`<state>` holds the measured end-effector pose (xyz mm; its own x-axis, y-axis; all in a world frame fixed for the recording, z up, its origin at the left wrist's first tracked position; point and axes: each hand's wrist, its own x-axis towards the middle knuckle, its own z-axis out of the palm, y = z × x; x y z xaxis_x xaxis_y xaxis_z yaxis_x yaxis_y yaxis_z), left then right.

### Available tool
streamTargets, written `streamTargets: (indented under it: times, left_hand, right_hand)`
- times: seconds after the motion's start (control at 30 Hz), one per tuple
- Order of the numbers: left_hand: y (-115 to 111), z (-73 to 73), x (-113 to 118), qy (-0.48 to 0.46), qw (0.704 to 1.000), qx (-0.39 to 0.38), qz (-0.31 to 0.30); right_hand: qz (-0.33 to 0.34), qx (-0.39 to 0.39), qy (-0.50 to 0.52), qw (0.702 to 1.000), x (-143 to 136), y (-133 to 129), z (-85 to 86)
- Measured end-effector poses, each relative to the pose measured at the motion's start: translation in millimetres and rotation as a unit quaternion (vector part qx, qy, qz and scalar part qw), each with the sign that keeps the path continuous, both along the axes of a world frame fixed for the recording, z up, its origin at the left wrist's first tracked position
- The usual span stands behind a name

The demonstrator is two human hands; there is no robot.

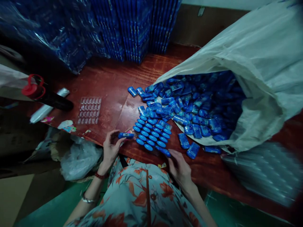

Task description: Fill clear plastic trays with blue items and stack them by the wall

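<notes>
Near the front edge of the counter (109, 82), left of its middle, the left hand (110, 148) pinches a blue packet (126, 135) between thumb and fingers. The right hand (181, 167) pinches the end of a second packet (163, 151), at the near right corner of a block of packets (151, 134). The block stands in close rows by the front edge, between the two hands, with rounded light-blue ends facing up.

Beyond it and to the right, a heap of packets (175, 107) spills from the mouth of a white sack (267, 72) that covers much of the counter's right side. A few loose packets (193, 149) lie by the front edge, just beside the sack.

Toward the left end lie a clear tray (89, 110), a dark bottle (54, 101) with a red lid (30, 90), on its side, and a plastic roll (41, 113). Tall blue stacks (132, 31) line the back edge. Clear ridged plastic (265, 173) sits at the front right corner, blurred.
</notes>
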<state>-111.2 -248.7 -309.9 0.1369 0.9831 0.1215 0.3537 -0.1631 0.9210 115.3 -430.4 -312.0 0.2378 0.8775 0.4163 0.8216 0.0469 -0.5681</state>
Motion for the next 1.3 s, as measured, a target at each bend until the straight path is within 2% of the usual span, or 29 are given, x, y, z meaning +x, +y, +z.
streamTargets:
  times: [0.1, 0.17, 0.3, 0.37, 0.43, 0.57, 0.73, 0.8, 0.93, 1.0, 1.17, 1.3]
  left_hand:
    - [-2.2, -8.9, 5.3, 0.029, 0.997, 0.060, -0.041]
    - [2.9, -10.2, 5.7, 0.049, 0.988, 0.125, -0.083]
    - [20.1, -0.4, 4.0, 0.115, 0.935, 0.242, -0.233]
    - [28.6, 5.0, 3.9, 0.160, 0.902, 0.263, -0.302]
    - [35.5, 7.6, 4.5, 0.182, 0.881, 0.275, -0.340]
    - [40.8, 5.1, 6.8, 0.173, 0.867, 0.281, -0.373]
    - [37.7, 1.8, 5.1, 0.158, 0.862, 0.298, -0.378]
    - [38.3, 6.0, 2.4, 0.178, 0.854, 0.303, -0.384]
    - [41.7, 22.8, 1.1, 0.253, 0.799, 0.298, -0.457]
    - [44.0, 29.8, 4.0, 0.275, 0.784, 0.287, -0.477]
    - [55.9, 29.4, 9.9, 0.292, 0.793, 0.243, -0.477]
    - [60.7, 23.0, 6.1, 0.270, 0.819, 0.225, -0.454]
  right_hand:
    - [0.033, -0.039, -0.059, 0.997, -0.2, 2.8, -6.7]
    - [0.042, -0.080, -0.091, 0.992, 1.5, 5.7, -1.8]
    - [0.062, -0.182, -0.187, 0.963, 4.5, 18.7, 24.4]
    - [0.086, -0.231, -0.237, 0.940, 3.5, 29.0, 39.7]
    - [0.120, -0.275, -0.270, 0.915, 0.4, 40.5, 53.3]
    - [0.174, -0.356, -0.293, 0.870, -7.1, 60.6, 71.4]
    - [0.214, -0.396, -0.296, 0.842, -8.3, 73.8, 79.8]
    - [0.220, -0.396, -0.298, 0.840, -7.3, 75.5, 80.6]
    - [0.212, -0.380, -0.299, 0.849, -6.3, 75.0, 79.4]
    - [0.205, -0.380, -0.287, 0.855, -6.2, 74.1, 79.0]
    - [0.194, -0.406, -0.250, 0.857, -6.0, 74.2, 81.6]
    - [0.191, -0.430, -0.245, 0.848, -6.8, 76.7, 84.1]
